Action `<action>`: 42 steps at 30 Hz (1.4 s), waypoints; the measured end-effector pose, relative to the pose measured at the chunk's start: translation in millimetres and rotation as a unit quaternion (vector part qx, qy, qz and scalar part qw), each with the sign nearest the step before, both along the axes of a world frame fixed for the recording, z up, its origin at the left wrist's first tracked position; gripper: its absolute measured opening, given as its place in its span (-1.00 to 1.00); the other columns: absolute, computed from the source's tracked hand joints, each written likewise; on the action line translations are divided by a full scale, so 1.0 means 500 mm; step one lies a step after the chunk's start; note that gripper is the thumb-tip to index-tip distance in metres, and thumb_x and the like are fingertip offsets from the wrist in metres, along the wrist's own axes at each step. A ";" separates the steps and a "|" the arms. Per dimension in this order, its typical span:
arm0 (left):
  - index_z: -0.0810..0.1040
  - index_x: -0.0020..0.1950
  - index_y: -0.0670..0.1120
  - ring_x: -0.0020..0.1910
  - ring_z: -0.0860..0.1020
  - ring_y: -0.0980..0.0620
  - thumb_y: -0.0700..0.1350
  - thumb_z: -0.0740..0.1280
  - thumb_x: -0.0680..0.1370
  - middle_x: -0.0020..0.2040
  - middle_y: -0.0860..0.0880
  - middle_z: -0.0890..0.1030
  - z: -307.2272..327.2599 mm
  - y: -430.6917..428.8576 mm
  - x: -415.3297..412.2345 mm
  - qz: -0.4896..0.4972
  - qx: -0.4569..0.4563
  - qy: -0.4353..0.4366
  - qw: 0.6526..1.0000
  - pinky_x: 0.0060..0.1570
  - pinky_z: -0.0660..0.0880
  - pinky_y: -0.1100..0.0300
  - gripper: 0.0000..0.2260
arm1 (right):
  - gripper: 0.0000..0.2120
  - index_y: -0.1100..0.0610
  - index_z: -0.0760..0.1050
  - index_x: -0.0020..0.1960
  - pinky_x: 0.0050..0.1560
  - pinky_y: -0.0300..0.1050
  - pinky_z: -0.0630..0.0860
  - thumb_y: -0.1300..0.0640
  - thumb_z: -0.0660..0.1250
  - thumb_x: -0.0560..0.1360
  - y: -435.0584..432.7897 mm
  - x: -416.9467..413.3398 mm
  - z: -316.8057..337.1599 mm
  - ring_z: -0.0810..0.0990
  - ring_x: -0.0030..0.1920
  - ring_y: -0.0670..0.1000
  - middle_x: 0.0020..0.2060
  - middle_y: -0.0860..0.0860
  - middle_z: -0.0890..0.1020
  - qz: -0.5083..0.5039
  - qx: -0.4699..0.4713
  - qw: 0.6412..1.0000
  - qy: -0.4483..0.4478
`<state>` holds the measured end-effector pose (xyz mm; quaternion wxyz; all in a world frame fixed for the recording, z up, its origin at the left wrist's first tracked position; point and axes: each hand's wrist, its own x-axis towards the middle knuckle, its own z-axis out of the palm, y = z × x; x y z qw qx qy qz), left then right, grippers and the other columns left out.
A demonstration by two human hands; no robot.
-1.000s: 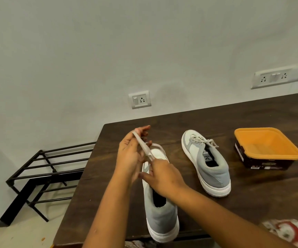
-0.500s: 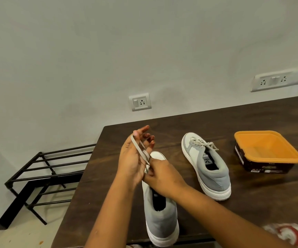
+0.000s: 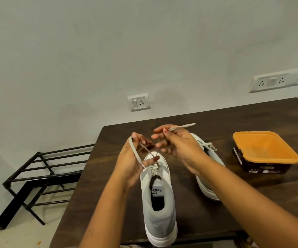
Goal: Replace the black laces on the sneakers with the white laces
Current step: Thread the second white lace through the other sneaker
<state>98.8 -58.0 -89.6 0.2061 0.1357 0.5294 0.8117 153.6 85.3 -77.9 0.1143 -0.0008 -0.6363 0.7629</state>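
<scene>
Table: we worked at a dark wooden table (image 3: 194,219), its near edge at 6 o'clock.
Near sneaker: we had a grey and white sneaker (image 3: 159,212) standing on its sole at 6 o'clock, heel toward us and toe pointing to 12.
White lace: we saw the white lace (image 3: 135,153) threaded through the eyelets above the tongue, with both runs rising off the shoe into our hands.
Left hand: our left hand (image 3: 132,161) hung at 11 o'clock of that sneaker, fingers curled round one run of the lace.
Right hand: our right hand (image 3: 178,145) hung at 1 o'clock, thumb and forefinger pinching the other run; its tip stuck out toward 2.
Far sneaker: we saw the second sneaker (image 3: 211,156) at 2 o'clock, partly hidden by our right wrist, its pale lace tied.
Container: a black tub with an orange lid (image 3: 264,151) sat at 3 o'clock, apart from the shoes.
Rack: a black metal rack (image 3: 13,203) stood on the floor at 9 o'clock.
Wall: a pale wall (image 3: 91,51) at 12 o'clock carried one socket plate (image 3: 139,102).
</scene>
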 end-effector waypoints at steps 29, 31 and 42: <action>0.40 -0.32 -0.05 -0.53 0.41 0.25 0.06 0.18 0.59 -0.52 0.15 0.43 0.002 0.027 0.006 0.151 -0.136 0.154 0.967 -0.51 0.39 0.37 -0.67 | -0.59 0.12 0.38 0.39 0.04 -0.20 0.53 0.16 0.30 0.56 -0.035 -0.025 -0.063 0.65 -0.01 -0.07 0.07 0.08 0.66 0.085 0.048 0.986 -0.134; 0.39 -0.35 -0.03 -0.53 0.44 0.30 0.03 0.17 0.61 -0.54 0.19 0.45 0.001 0.020 -0.003 0.181 -0.151 0.157 0.959 -0.50 0.42 0.43 -0.66 | -0.58 0.12 0.42 0.35 0.11 -0.14 0.56 0.22 0.36 0.51 -0.024 -0.021 -0.060 0.66 -0.05 -0.04 -0.05 0.08 0.68 0.094 0.122 0.980 -0.125; 0.43 -0.50 0.06 -0.50 0.29 0.21 0.03 0.13 0.63 -0.47 0.10 0.36 -0.005 0.014 -0.011 0.132 -0.070 0.124 0.981 -0.47 0.24 0.25 -0.53 | -0.67 -0.14 0.43 -0.16 -0.32 -0.47 0.37 0.22 0.49 0.35 -0.032 -0.015 -0.069 0.47 -0.31 -0.23 -0.27 -0.15 0.51 0.040 0.412 0.909 -0.052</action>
